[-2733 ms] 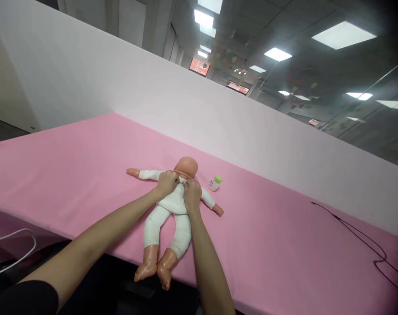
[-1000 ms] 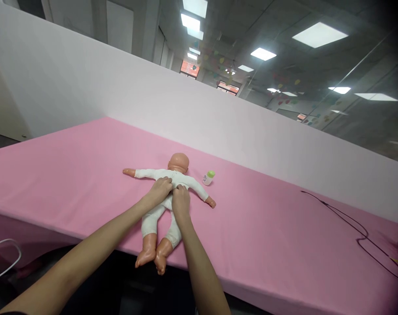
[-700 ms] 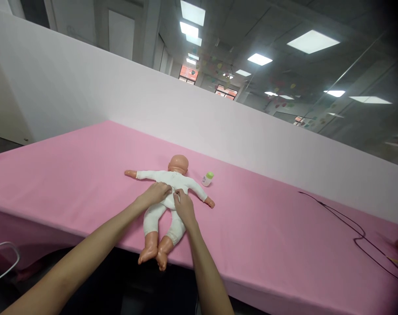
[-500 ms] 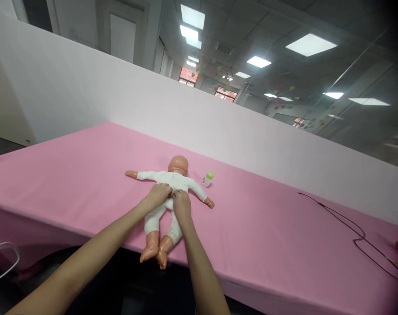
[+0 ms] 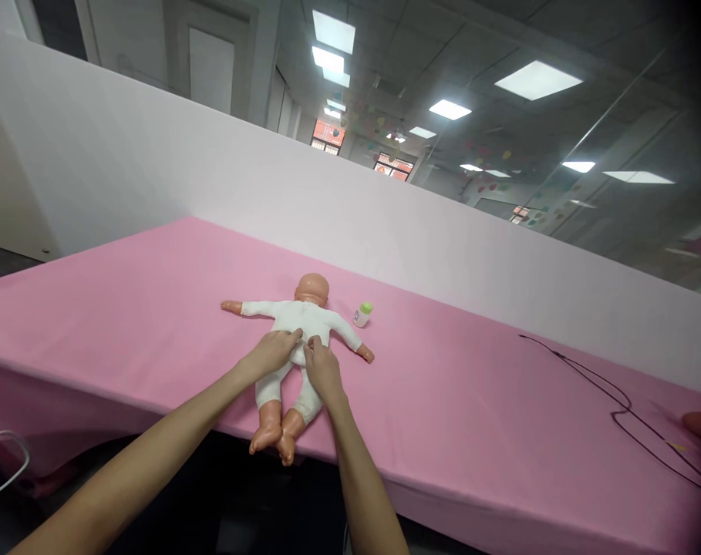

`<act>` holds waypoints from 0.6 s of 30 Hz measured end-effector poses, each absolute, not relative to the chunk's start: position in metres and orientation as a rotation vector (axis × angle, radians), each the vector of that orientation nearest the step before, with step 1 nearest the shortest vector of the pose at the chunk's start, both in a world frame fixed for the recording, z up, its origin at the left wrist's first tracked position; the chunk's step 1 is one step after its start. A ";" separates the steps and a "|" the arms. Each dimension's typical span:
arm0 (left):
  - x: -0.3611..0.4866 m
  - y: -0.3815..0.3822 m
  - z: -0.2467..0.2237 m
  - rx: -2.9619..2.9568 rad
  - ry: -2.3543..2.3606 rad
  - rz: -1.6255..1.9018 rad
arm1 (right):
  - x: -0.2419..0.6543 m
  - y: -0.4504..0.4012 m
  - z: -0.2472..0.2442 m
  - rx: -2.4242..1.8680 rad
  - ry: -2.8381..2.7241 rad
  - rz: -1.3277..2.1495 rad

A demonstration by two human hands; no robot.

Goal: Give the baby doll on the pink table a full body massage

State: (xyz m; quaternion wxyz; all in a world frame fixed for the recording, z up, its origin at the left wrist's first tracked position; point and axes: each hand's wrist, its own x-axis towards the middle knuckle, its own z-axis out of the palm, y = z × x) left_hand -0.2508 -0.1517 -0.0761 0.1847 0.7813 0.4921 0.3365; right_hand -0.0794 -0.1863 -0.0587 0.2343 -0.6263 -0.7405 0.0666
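The left hand (image 5: 272,352) lies on the belly of the baby doll (image 5: 301,317), its fingers stretched out and slightly curled, their tips at the middle of the white suit (image 5: 295,327). The right hand (image 5: 322,368) sits just beside it, fingers bent and bunched against the suit's front. Whether either hand has hold of the fabric, the view does not show. The doll lies on its back with arms spread, near the table's front edge, its bare feet just inside that edge and its head toward the far side. A small feeding bottle (image 5: 362,314) with a green cap stands just beyond the doll's outstretched arm. A pink cloth (image 5: 443,401) covers the table.
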 end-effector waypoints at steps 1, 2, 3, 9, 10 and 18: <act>-0.252 -0.154 -0.075 2.238 1.376 0.889 | -0.078 -0.190 -0.056 -1.704 -2.047 0.213; -0.251 -0.156 -0.074 2.278 1.366 0.834 | -0.078 -0.193 -0.055 -1.674 -2.061 0.235; -0.249 -0.158 -0.073 2.320 1.363 0.793 | -0.078 -0.196 -0.054 -1.639 -2.076 0.243; -0.228 -0.171 -0.068 2.604 1.507 0.660 | -0.092 -0.196 -0.061 -1.652 -2.187 0.022; -0.227 -0.174 -0.067 2.633 1.517 0.639 | -0.095 -0.197 -0.063 -1.681 -2.200 -0.010; -0.252 -0.151 -0.037 2.554 1.306 0.529 | -0.079 -0.185 -0.034 -1.726 -2.232 0.229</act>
